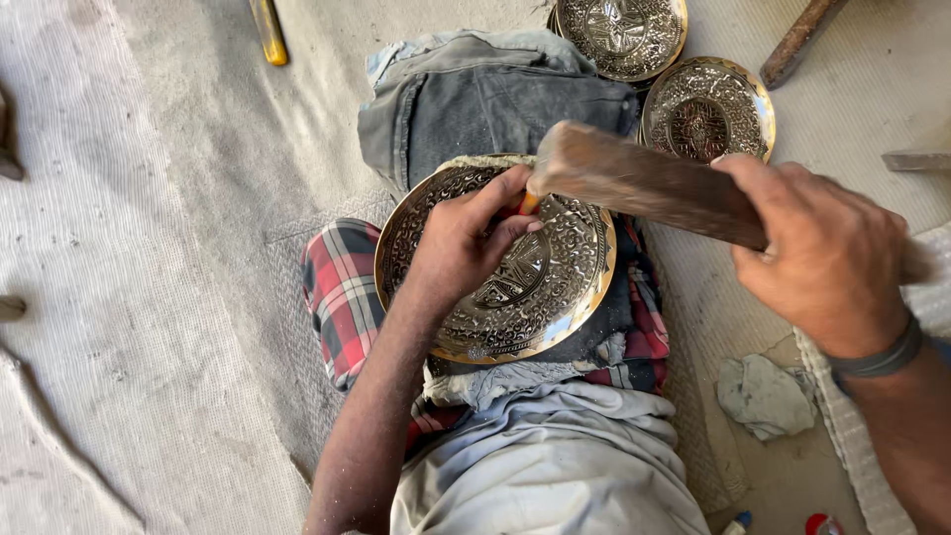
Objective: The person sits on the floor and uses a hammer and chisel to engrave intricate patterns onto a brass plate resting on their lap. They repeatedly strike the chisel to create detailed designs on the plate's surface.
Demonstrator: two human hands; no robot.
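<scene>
Resting on the lap, the round brass plate [515, 272] sits on folded cloth [495, 99], likely to keep it steady. Left hand [466, 243] pinches a small punch [530, 202] against it. Right hand [827, 258] wraps tight around a wooden mallet [644, 183].

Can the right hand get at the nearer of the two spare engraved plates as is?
Probably not yet: the right hand is full, gripping the wooden mallet. The plate itself lies uncovered just beyond it.
</scene>
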